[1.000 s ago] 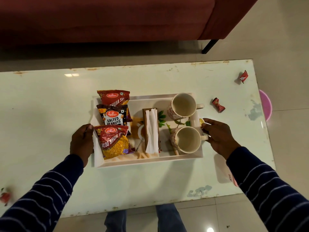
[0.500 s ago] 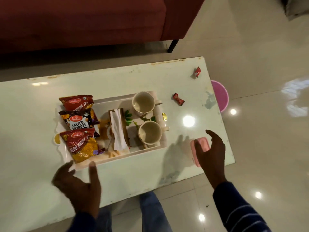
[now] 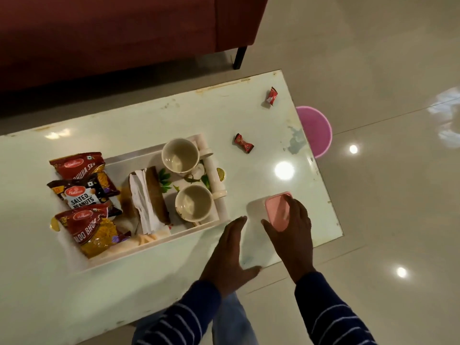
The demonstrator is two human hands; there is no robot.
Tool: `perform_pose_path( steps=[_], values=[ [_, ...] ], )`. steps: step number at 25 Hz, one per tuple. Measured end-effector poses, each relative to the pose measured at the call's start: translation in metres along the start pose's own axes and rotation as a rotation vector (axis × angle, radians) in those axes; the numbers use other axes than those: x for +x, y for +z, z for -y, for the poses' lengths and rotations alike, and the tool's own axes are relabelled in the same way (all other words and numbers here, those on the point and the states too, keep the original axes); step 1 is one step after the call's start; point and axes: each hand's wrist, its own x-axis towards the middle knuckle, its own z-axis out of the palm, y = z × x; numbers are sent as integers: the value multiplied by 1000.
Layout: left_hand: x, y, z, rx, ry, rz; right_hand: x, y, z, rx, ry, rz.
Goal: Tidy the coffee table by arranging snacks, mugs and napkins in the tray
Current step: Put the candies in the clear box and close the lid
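A white tray [image 3: 159, 248] on the pale coffee table [image 3: 124, 120] holds three snack packets at its left: bhujia sev [image 3: 79, 165], salted peanuts [image 3: 84, 192] and aloo bhujia [image 3: 92, 227]. White napkins [image 3: 144, 202] lie in a brown holder in the middle. Two cream mugs [image 3: 180, 155] [image 3: 194, 205] stand at the right end. Just right of the tray, my right hand [image 3: 296, 235] grips a small box with a pink lid [image 3: 276, 210]. My left hand [image 3: 231, 250] hovers open beside it, near the tray's front right corner.
Two red wrapped candies [image 3: 244, 143] [image 3: 271, 95] lie on the table's right part. A gold coin-like piece [image 3: 221, 174] sits by the tray's handle. A pink bucket [image 3: 316, 130] stands on the floor past the right edge. A red sofa [image 3: 112, 33] is behind.
Both hands left the tray's ends. My right hand went to the pink-lidded box and closed round it. My left hand crossed from the tray's left to beside the box.
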Motion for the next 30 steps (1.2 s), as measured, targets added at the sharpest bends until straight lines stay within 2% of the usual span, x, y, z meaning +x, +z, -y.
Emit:
perform_pose_path(
  steps=[3, 5, 7, 9, 11, 14, 19, 22, 26, 30],
  values=[
    [42, -10, -20, 238, 130, -67, 12, -17, 15, 83, -77, 28],
    [61, -18, -31, 283, 212, -126, 14, -30, 29, 73, -129, 50],
    [72, -21, -37, 203, 289, -158, 12, -42, 40, 63, -138, 76],
    [77, -21, -45, -7, 250, -186, 9, -51, 47, 53, -141, 112],
    [78, -17, -49, -107, 218, -238, 6, -58, 51, 26, -180, 135],
    [79, -8, -48, -83, 295, -262, 6, -69, 50, 43, -254, 152],
    [80, -6, -51, -41, 418, -285, 4, -79, 48, 241, -264, 192],
    [79, -12, -46, -143, 320, -185, 13, -92, 45, 472, -161, 146],
    [75, -20, -33, -166, 295, -134, 39, -106, 30, 445, -198, 32],
    [66, -24, -35, -156, 179, -189, 69, -104, -9, 534, 45, -97]
  ],
)
